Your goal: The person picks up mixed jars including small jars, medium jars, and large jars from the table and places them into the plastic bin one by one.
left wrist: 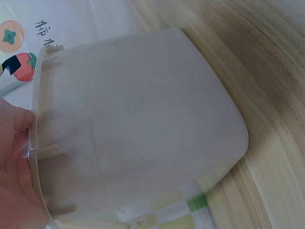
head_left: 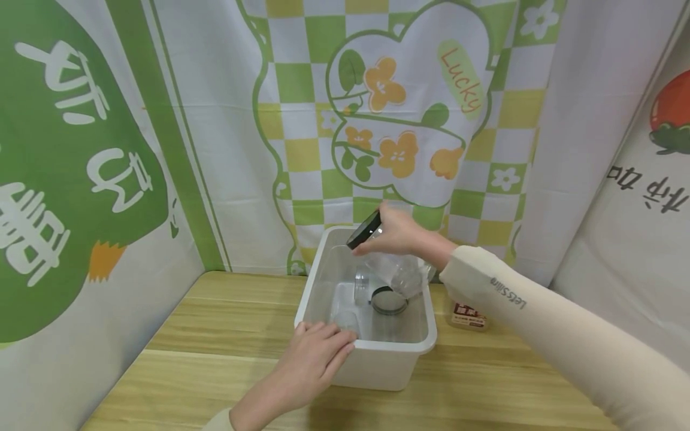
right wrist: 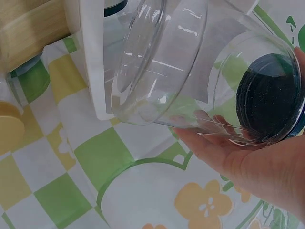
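A clear jar with a black lid (head_left: 365,230) is in my right hand (head_left: 398,232), which grips it near the lid end. It tilts over the white plastic bin (head_left: 372,345), its clear end pointing down to the right. In the right wrist view, fingers curl under the clear jar (right wrist: 186,62), and the dark lid shows through its wall. My left hand (head_left: 315,353) holds the bin's near rim, fingers over the edge. The left wrist view has the bin's outer wall (left wrist: 138,119) beside that hand. Inside the bin lie a black-rimmed round piece (head_left: 389,301) and a clear jar (head_left: 361,286).
The bin stands on a wood-grain table (head_left: 215,335). Right of it, partly behind my sleeve, is a small container with a red label (head_left: 469,316). A printed cloth (head_left: 302,84) hangs directly behind the bin, with more cloth on both sides.
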Action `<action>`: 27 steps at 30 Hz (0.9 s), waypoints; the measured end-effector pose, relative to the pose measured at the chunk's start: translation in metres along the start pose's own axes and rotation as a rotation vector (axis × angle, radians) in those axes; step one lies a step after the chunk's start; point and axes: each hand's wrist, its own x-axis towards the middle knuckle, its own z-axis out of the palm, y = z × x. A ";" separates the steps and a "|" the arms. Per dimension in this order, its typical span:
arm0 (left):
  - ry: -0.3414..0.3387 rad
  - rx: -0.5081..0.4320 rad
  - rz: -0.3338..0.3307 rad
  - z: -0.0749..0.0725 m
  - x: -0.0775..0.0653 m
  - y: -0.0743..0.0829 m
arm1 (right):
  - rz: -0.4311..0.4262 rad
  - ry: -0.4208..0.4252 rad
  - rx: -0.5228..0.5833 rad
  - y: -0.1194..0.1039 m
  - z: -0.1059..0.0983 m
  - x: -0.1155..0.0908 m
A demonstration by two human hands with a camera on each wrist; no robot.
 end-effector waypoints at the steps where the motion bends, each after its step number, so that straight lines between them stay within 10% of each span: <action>1: -0.001 0.001 0.000 0.000 0.000 0.000 | -0.001 -0.003 0.002 0.000 0.001 0.001; 27: -0.014 -0.004 -0.001 0.000 0.000 0.000 | 0.043 -0.067 0.013 0.000 0.032 0.009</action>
